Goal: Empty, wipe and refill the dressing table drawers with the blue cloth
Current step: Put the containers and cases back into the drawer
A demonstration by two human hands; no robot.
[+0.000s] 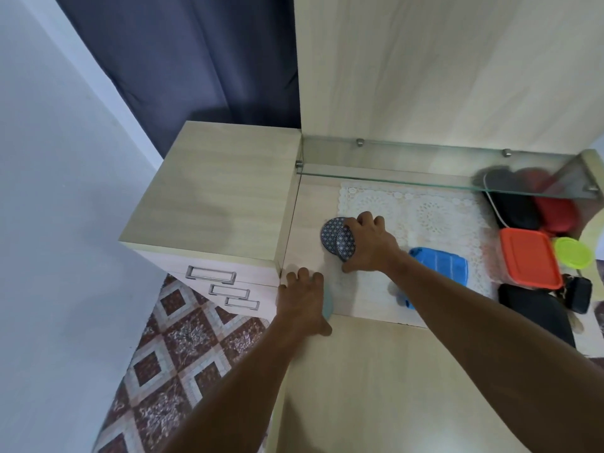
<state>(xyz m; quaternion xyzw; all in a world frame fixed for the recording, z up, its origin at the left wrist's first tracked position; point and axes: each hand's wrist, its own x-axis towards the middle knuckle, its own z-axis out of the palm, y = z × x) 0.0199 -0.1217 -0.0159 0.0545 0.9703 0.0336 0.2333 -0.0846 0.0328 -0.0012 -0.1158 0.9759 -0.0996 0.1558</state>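
My right hand (369,246) grips two dark round discs with a white star pattern (336,237) at the left of the dressing table top (310,253). Over a pale blue round thing (327,304) at the table's front left edge lies my left hand (302,300), fingers spread; most of that thing is hidden. The folded blue cloth (441,264) lies on a white lace mat (421,210), just right of my right forearm. The drawer unit (212,188) stands to the left, its three drawers with metal handles (210,275) closed.
A glass shelf (425,178) runs above the back of the table. At the right stand an orange-lidded box (528,258), a lime-lidded tub (573,253), black and red pouches (536,207) and a black bag (539,308). A dark curtain (183,60) hangs behind; patterned floor (170,348) below left.
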